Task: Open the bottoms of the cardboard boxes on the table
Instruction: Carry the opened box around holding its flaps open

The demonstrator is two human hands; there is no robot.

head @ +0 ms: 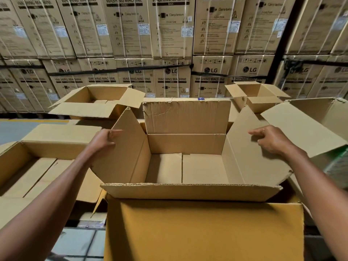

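A wall of stacked washing-machine cartons (169, 44) closes off the far side of the room, and open cardboard boxes crowd the table, which is itself hidden under them. The open box (188, 166) being worked stands in the middle, its bottom flaps still shut, with a far-left box (98, 102), a near-left box (28, 166) and a far-right box (258, 97) close around it. The left hand (105, 140) pinches the left side flap's edge, while the right hand (271, 140), fingers curled, rests on the right flap.
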